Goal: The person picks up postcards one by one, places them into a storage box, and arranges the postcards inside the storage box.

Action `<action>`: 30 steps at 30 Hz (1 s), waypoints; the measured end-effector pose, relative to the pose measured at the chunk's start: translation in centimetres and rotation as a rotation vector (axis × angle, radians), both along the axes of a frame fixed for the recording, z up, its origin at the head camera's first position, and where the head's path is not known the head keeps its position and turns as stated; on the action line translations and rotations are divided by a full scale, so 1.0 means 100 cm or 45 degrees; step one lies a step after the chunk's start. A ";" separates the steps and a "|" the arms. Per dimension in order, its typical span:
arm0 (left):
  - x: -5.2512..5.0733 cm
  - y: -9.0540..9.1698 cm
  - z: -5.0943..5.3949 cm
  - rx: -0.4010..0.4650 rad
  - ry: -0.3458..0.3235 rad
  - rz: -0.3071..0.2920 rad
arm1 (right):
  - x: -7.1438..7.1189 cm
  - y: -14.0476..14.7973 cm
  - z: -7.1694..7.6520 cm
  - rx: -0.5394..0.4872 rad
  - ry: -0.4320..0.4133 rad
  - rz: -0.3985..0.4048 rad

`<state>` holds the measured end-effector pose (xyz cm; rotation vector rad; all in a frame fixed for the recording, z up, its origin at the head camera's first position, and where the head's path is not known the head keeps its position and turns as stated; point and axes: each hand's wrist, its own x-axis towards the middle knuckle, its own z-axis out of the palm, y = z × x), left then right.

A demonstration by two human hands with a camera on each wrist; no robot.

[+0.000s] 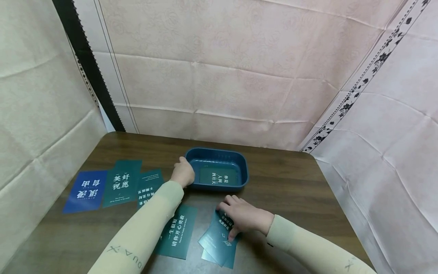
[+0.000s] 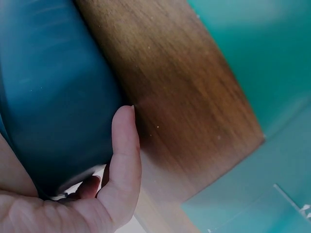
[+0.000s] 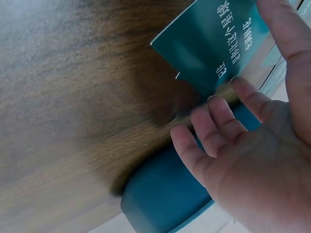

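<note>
A dark blue tray [image 1: 243, 161] stands near the table's back edge with a green card [image 1: 204, 176] lying in it. At the tray's left end, my left hand [image 1: 182, 173] grips the wall; one finger lies along the outer wall [image 2: 58, 92] in the left wrist view. In front of the tray, my right hand [image 1: 244, 215] pinches the top green card [image 1: 215, 238] of a small fanned pile, thumb at one edge and fingertips at another. The right wrist view shows this printed card [image 3: 204, 46] between thumb and index finger, the other fingers loosely bent.
To the left lie a blue card [image 1: 85, 190], a green card [image 1: 121, 182] and another green card [image 1: 150, 182] partly behind my left arm. A further green card [image 1: 179, 232] lies by the left forearm. Hanging cloth [image 1: 219, 76] encloses the wooden table [image 1: 284, 171].
</note>
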<state>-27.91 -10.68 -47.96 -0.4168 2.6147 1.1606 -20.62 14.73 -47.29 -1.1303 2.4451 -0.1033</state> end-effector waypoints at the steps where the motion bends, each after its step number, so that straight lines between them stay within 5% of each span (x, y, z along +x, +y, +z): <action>1: 0.000 0.000 0.000 0.000 0.001 0.001 | 0.000 0.000 0.000 0.003 0.005 -0.003; 30: -0.001 0.001 0.000 0.001 -0.010 0.038 | 0.000 -0.014 0.005 0.054 0.025 0.049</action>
